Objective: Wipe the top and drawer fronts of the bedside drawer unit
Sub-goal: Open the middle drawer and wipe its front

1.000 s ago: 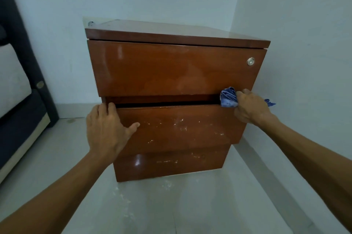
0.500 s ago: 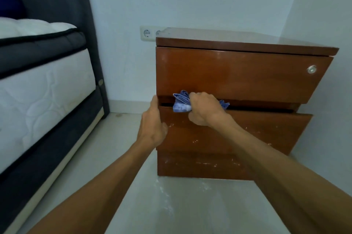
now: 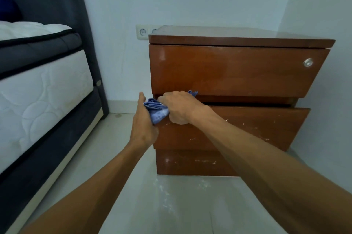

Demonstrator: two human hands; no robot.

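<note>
The brown wooden drawer unit (image 3: pixel 236 70) stands in the room's corner, with three drawer fronts and a round lock at the top right. Its middle drawer (image 3: pixel 247 129) is pulled out a little and bears white specks. My right hand (image 3: pixel 179 107) grips a crumpled blue cloth (image 3: pixel 157 110) at the top left corner of the middle drawer. Against the drawer's left edge lies my left hand (image 3: pixel 143 125), fingers straight, touching the cloth.
A bed with a white mattress (image 3: pixel 42 90) and dark frame stands on the left. A wall socket (image 3: pixel 142 32) sits behind the unit's top left corner. White walls close in at the back and right. The pale floor (image 3: pixel 167 205) carries white dust marks.
My right hand has carried the cloth leftward along the gap above the middle drawer, from its right end to its left corner. The view has swung left, showing the bed.
</note>
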